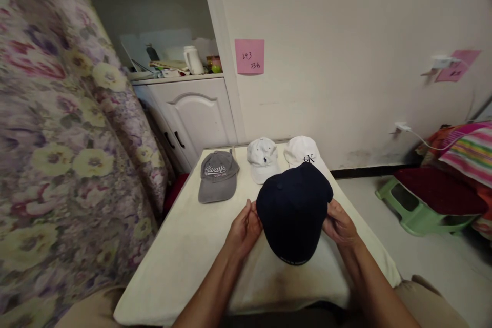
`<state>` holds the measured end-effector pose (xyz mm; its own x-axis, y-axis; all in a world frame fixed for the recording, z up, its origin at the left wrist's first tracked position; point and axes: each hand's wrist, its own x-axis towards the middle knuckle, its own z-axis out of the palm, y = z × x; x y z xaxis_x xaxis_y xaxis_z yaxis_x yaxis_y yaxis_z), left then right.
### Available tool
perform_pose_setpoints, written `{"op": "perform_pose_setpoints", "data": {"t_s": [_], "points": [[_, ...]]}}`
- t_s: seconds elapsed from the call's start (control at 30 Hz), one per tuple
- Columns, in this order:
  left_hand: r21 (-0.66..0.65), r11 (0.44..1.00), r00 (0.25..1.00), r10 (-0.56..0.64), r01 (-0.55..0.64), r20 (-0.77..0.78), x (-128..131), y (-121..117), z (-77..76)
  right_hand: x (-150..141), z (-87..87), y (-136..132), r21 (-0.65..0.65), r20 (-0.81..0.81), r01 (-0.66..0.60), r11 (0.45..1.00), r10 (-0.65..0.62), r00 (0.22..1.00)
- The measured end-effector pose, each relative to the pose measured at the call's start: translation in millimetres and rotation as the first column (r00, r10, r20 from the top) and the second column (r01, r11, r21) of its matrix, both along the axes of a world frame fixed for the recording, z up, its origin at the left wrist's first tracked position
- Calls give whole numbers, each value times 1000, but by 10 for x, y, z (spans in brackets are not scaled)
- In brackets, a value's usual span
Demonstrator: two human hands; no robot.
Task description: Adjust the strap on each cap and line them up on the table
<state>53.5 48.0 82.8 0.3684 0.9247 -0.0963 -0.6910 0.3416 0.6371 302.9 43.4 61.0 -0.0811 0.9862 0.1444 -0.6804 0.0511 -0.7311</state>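
A dark navy baseball cap (295,205) is held between my two hands over the table, its brim pointing toward me. My left hand (245,228) grips the cap's left side, and my right hand (340,221) grips its right side; some fingertips are hidden by the cap. Beyond it, a white cap with a small dark emblem (263,156) lies at the table's far side. To its right is a white cap with black "CK" letters (302,149), partly covered by the navy one. A grey cap with white "Always" lettering (218,177) rests at the far left.
The table (180,266) has a pale yellow cover. Behind it stand a wall and a white cabinet (200,118) with a white jug (193,60) on its shelf. A floral curtain (73,164) hangs at left. A green stool (418,215) with a red top stands at right.
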Motion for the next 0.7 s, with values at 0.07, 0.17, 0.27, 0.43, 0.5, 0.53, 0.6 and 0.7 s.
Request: {"op": "perform_pose_setpoints", "data": {"t_s": [0.07,0.17,0.27,0.43,0.5,0.53,0.6,0.7], "points": [[25,1000,1000,-5,5,-1,13,34,121,26,60,-17,15,54,-53,998,53,997],[112,993,998,54,-50,-30,8,55,268,84,134,-33,40,172,-135,990,126,977],[205,971,988,141,-126,-63,-43,51,384,165,160,-22,105,299,-188,977,149,943],[294,945,978,179,-140,-108,-195,28,534,282,131,16,179,470,-199,964,94,878],[328,938,974,166,-108,-156,-267,7,548,297,132,11,178,503,-215,960,99,859],[339,937,971,155,-85,-184,-303,-9,542,299,138,3,174,513,-238,956,118,850],[349,936,964,130,-42,-232,-372,-51,509,299,158,-22,151,526,-324,934,201,826],[341,940,952,104,0,-287,-444,-135,454,298,204,-64,80,539,-496,864,381,751]]}}
